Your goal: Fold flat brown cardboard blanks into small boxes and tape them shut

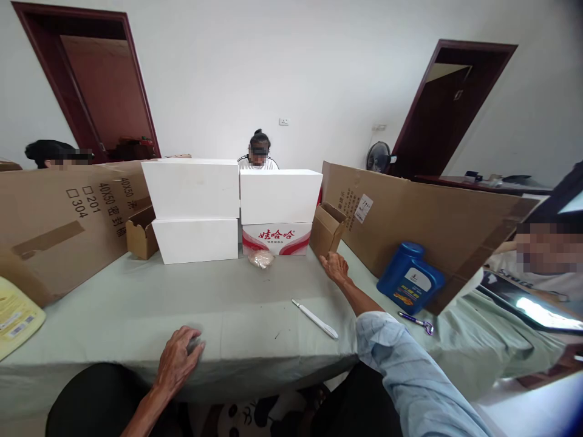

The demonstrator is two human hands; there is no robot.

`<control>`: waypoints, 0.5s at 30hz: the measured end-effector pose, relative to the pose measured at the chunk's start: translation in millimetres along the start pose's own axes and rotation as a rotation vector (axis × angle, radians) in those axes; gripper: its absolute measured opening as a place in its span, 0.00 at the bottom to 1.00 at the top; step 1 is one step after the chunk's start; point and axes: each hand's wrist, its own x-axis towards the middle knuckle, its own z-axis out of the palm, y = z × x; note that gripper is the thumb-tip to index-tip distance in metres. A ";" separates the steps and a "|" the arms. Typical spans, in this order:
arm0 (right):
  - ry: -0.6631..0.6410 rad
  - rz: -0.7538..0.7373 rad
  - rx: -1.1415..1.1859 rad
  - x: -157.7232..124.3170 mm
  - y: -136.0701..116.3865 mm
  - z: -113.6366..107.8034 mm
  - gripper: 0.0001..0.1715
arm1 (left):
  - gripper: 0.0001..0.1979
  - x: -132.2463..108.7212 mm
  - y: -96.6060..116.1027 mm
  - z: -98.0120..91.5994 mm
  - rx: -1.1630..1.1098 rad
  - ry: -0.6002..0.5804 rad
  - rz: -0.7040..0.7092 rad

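Observation:
My left hand (179,358) rests on the near edge of the grey-green table (136,303), fingers curled loosely over the edge, holding nothing. My right hand (334,266) is stretched far forward, fingers spread and flat on the table beside a small open cardboard box (327,229). A white slim knife-like tool (315,318) lies on the table between my arms. A small bagged brownish lump (261,259) sits in front of the stacked white boxes (195,209).
Cardboard sheets stand as walls at left (54,224) and right (423,224). A blue oil jug (410,277) and a purple clip (418,321) lie at right. A red-printed carton (277,238), another small open box (141,233), a yellow bottle (13,315). Other people sit behind and beside.

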 end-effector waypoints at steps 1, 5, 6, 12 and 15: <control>0.002 -0.030 0.002 -6.2 -1.9 1.2 0.17 | 0.12 0.9 2.2 -1.5 0.008 -0.012 -0.005; 0.002 -0.174 0.015 -39.5 -4.3 12.1 0.17 | 0.09 5.1 12.2 -10.1 0.033 -0.089 -0.027; -0.001 -0.209 0.016 -50.3 -1.7 15.7 0.16 | 0.09 5.6 13.6 -12.1 0.036 -0.097 -0.031; -0.003 -0.408 0.005 -131.5 24.3 33.0 0.12 | 0.07 3.1 12.1 -16.9 -0.001 -0.115 -0.017; 0.002 -0.477 0.024 -164.9 27.7 36.0 0.16 | 0.07 3.9 15.3 -19.0 0.011 -0.145 -0.020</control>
